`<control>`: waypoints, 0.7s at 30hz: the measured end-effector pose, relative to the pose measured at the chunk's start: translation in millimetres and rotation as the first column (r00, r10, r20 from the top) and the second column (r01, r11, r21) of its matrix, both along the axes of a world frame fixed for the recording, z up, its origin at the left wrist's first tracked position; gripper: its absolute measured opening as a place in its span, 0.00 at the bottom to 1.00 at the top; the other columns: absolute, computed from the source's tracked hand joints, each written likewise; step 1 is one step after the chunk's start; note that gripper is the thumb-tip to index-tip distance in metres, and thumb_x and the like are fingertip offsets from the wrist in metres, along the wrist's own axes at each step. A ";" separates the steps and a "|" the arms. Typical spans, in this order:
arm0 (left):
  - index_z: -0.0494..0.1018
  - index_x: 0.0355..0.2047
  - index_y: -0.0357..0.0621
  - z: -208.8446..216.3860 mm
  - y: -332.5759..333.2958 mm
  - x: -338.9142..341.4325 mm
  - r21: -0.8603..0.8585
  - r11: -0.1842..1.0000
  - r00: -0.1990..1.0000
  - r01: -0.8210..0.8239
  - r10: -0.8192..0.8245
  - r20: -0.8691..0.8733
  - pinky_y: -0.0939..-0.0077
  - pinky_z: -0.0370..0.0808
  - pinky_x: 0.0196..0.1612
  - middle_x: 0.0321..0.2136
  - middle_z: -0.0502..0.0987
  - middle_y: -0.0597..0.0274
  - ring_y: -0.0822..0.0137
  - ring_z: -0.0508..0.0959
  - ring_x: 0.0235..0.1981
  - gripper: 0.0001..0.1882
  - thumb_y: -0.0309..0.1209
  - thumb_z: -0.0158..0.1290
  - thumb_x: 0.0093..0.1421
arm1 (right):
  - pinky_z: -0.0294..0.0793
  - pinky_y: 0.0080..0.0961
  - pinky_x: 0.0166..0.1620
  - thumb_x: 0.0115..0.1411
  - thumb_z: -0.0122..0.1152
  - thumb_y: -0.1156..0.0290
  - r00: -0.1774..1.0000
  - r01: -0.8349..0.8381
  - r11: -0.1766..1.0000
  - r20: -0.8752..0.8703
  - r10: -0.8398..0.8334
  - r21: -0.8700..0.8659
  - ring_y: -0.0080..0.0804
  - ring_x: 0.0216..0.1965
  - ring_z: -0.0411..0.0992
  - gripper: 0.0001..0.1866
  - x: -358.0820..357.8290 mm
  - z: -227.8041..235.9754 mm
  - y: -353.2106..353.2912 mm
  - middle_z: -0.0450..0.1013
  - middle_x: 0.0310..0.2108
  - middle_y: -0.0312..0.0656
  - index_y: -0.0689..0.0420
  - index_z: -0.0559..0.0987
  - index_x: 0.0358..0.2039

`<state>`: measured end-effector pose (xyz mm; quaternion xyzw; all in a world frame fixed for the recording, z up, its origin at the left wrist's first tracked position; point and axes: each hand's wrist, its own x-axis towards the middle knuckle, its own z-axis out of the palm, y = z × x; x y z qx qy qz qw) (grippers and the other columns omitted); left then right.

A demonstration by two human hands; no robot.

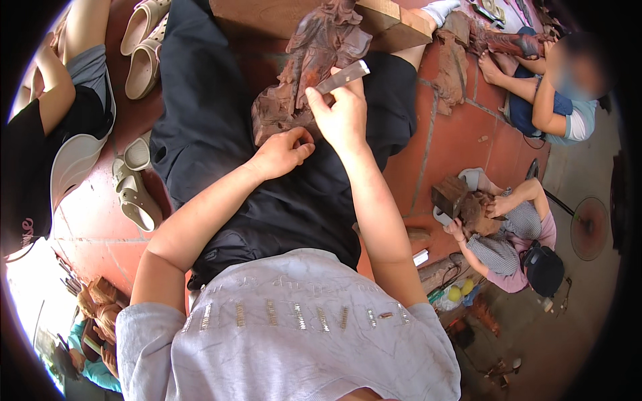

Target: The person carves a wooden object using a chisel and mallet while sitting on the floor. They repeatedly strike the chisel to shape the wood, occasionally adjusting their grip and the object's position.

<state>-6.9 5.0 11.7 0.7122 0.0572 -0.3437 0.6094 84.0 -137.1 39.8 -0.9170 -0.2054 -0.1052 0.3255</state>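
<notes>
A dark reddish-brown wood carving leans between my knees, its blocky base toward me. My right hand is closed around a flat, narrow grey-brown strip with a pale end. The strip lies slantwise over the carving's side; its exact kind is not clear. At the base's near edge rests my left hand, fingers curled in and thumb bent toward them. Whatever those fingers may hold is hidden beneath them.
Beyond the carving lies a thick timber beam. Pale clogs sit on the red tile floor to my left. Co-workers sit around me; at right, one person's hands hold a wooden piece. A round fan stands farther right.
</notes>
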 end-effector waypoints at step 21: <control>0.74 0.46 0.43 4.6 -0.4 3.5 0.024 0.998 0.998 0.055 -0.054 -0.033 0.74 0.74 0.37 0.25 0.77 0.62 0.71 0.78 0.28 0.14 0.39 0.52 0.66 | 0.76 0.35 0.52 0.55 0.70 0.73 0.936 -0.191 0.929 -0.228 0.270 0.317 0.42 0.52 0.74 0.06 2.3 -9.4 -40.6 0.74 0.49 0.49 0.59 0.82 0.32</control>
